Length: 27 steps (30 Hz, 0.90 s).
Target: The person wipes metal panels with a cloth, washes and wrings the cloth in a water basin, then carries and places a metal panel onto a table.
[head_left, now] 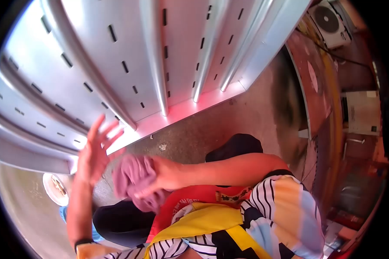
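Observation:
A bunched mauve cloth (134,181) is gripped in my right hand (162,175), in front of my body. Raised to its left is my left hand (95,149), its fingers spread and holding nothing, near the lower edge of a large metal panel (129,47). That panel has raised tubes and rows of dark slots, and it fills the upper left of the view. The cloth hangs apart from the panel and covers part of my right hand's fingers.
A white bowl (55,189) with small items stands on the floor (186,134) at the lower left, near a blue object (97,233) partly hidden by my left arm. At the right are a fan unit (328,19), a curved board (311,82) and a pale box (362,112).

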### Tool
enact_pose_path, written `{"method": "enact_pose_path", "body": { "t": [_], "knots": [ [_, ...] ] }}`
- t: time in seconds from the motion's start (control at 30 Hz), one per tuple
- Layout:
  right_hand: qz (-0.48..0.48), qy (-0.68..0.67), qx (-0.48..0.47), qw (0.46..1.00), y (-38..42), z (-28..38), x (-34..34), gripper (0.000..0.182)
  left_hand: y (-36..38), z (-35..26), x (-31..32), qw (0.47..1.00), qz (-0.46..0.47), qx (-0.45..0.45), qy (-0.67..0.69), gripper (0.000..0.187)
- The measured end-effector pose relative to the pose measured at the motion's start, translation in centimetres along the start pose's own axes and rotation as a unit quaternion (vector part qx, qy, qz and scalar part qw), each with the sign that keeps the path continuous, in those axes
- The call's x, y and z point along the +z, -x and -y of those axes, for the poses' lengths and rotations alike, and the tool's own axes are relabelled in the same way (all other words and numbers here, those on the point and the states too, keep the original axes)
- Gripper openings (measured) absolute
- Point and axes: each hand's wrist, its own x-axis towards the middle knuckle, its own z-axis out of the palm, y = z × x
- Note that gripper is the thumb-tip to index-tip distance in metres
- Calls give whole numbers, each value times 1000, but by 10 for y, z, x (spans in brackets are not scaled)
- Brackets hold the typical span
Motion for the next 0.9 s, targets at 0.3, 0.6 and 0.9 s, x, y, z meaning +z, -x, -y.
{"method": "enact_pose_path", "body": {
  "t": [0.3, 0.6, 0.9],
  "knots": [
    [-1, 254, -132, 958, -13, -32, -24, 65, 15, 78, 65, 975, -65, -88, 193, 95],
    [13, 198, -136, 971, 18, -12, -4, 48, 38, 109, 60, 974, 91, -69, 195, 74],
    [-18, 81, -25, 996, 34, -5, 15, 47, 51, 88, 65, 975, 144, -36, 163, 107]
  ]
}}
